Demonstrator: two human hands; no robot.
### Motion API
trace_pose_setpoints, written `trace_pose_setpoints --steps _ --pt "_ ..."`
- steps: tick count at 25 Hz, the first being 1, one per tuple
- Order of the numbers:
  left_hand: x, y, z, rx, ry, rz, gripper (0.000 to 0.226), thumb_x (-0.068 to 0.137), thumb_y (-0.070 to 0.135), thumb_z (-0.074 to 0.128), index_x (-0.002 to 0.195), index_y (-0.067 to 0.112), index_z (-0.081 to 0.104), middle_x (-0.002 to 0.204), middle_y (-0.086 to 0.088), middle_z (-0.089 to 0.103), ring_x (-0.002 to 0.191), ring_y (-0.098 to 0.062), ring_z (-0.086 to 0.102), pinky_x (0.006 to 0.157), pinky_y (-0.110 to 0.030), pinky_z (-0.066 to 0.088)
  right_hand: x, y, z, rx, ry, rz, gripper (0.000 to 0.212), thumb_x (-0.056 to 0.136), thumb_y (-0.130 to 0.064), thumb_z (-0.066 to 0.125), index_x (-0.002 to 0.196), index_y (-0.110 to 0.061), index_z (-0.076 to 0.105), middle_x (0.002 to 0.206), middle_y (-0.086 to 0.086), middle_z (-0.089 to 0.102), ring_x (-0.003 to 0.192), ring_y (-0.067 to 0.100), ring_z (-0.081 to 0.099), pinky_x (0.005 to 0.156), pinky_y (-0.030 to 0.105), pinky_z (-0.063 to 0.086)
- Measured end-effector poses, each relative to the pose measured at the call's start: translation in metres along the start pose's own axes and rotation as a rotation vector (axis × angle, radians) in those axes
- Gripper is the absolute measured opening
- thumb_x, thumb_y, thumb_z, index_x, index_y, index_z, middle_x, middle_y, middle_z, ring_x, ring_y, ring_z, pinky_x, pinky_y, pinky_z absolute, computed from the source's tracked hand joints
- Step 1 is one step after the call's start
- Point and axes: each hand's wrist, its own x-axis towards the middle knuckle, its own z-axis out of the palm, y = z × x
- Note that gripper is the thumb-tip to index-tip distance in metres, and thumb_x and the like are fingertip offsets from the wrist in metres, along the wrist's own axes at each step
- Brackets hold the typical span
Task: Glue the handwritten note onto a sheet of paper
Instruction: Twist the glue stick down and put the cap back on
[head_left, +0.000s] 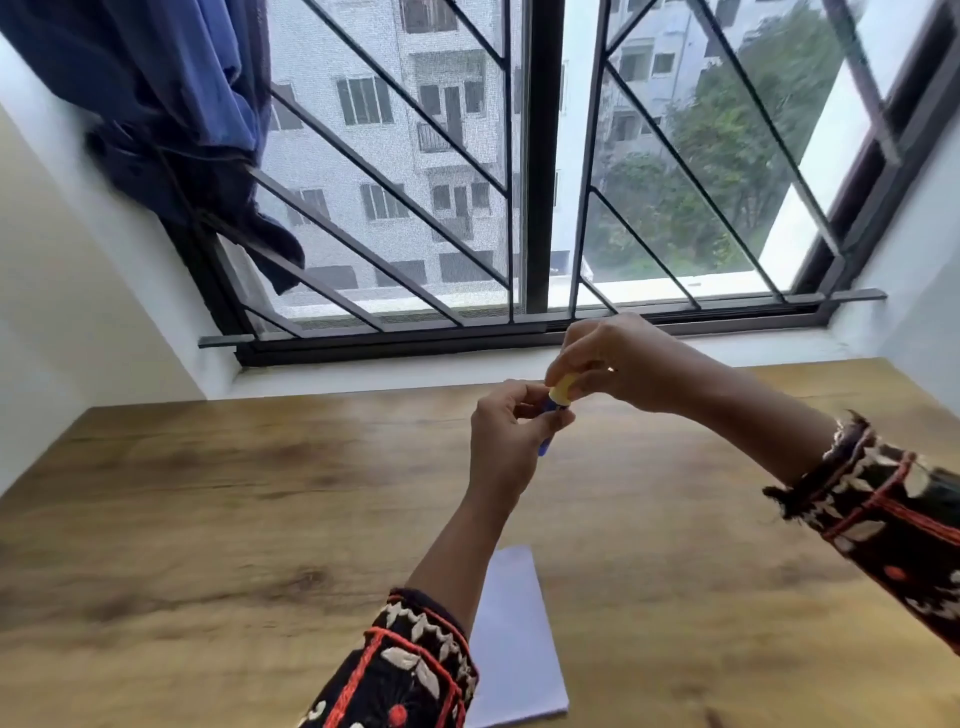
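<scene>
A small glue stick (555, 413) with a blue body and a yellow cap is held up above the wooden table (208, 519). My left hand (506, 447) grips its blue body from below. My right hand (618, 364) pinches the yellow cap (563, 388) from above. A white sheet of paper (517, 634) lies flat on the table near the front edge, partly hidden by my left forearm. No handwriting shows on the visible part of the paper.
A barred window (519, 182) with a dark frame runs along the back of the table, above a white sill. A blue curtain (171, 104) hangs bunched at the upper left. White walls close in on both sides.
</scene>
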Motion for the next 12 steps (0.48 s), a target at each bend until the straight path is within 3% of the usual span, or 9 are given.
trace_pose_setpoints --steps 5,8,12 --pt "0.005 0.006 0.006 -0.015 -0.001 0.019 0.014 0.068 0.003 0.074 0.075 0.012 0.066 0.064 0.001 0.063 0.057 -0.006 0.056 0.06 -0.023 0.046 -0.003 0.007 -0.003 -0.113 0.044 0.011 0.017 0.084 -0.019 0.06 0.092 -0.007 0.069 0.083 0.003 0.057 0.078 0.027 0.06 0.066 0.028 0.041" --pt "0.005 0.007 0.01 -0.016 0.004 0.016 0.012 0.068 0.004 0.075 0.076 0.008 0.067 0.061 0.002 0.062 0.055 -0.003 0.055 0.059 -0.021 0.045 -0.003 0.01 0.002 -0.271 0.063 0.009 0.031 0.089 -0.032 0.049 0.087 -0.005 0.064 0.088 0.01 0.063 0.076 0.03 0.06 0.062 0.031 0.037" --pt "0.003 0.01 0.016 -0.027 0.028 0.027 0.014 0.067 0.004 0.076 0.079 0.003 0.068 0.064 0.001 0.062 0.061 -0.009 0.056 0.062 -0.022 0.045 -0.008 0.006 0.007 -0.431 0.145 0.046 0.048 0.091 -0.046 0.035 0.075 -0.005 0.055 0.075 0.012 0.06 0.069 0.032 0.059 0.057 0.032 0.031"
